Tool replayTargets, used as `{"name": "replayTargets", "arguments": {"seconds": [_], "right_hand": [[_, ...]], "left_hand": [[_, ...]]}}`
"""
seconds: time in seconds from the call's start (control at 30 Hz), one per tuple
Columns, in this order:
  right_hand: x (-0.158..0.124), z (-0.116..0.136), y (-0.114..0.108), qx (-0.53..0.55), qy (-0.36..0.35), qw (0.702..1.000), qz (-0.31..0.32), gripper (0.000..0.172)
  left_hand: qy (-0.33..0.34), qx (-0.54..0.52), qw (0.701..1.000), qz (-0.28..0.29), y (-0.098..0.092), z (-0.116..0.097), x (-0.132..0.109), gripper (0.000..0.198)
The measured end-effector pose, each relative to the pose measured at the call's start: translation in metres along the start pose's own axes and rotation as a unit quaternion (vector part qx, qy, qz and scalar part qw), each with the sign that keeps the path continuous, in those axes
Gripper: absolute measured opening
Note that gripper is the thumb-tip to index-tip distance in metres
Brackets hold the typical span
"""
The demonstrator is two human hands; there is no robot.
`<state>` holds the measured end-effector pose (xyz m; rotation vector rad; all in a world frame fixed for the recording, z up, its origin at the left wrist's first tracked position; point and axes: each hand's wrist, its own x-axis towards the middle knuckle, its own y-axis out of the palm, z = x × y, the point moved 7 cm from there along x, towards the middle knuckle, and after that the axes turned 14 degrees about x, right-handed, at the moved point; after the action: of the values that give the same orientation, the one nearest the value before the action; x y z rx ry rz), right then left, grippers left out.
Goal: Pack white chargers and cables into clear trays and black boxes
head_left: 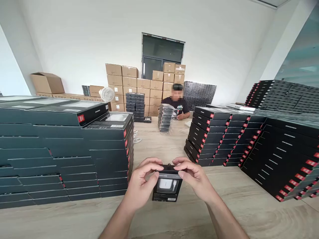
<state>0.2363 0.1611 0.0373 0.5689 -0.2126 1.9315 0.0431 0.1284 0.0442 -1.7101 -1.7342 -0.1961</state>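
Black card with a clear window, the charger box [167, 186] — judged light, stiff, yet dentable at the film — stands upright over the wooden counter [239, 199], left hand [141, 182] and right hand [193, 177] pinching its top corners with curled fingers [151, 162], edges being the safest hold.

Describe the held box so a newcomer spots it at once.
Start at the long wooden table, flanked by a left stack and a right stack of dark flat boxes. In the gap between them, at the near edge, the left hand and right hand grip one small black box. Unlike the stacked ones, it is held upright, its clear window showing a white item.
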Motion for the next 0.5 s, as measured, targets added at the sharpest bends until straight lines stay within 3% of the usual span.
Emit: {"name": "replayTargets", "arguments": {"seconds": [0.1,0.23,0.5], "right_hand": [[0.0004,-0.0013,-0.0012,0.0,0.015,0.999,0.044,0.018],[0.0024,-0.0013,-0.0038,0.001,0.005,1.0,0.021,0.018],[-0.0034,-0.0053,-0.0031,0.006,0.055,0.994,0.093,0.02]], "left_hand": [[-0.008,-0.035,0.999,0.022,0.0017,0.0052,-0.0004,0.018],[-0.022,-0.05,0.998,0.03,0.0014,0.0086,0.0008,0.017],[-0.012,0.014,0.998,0.064,0.0005,0.0077,-0.0027,0.012]]}}
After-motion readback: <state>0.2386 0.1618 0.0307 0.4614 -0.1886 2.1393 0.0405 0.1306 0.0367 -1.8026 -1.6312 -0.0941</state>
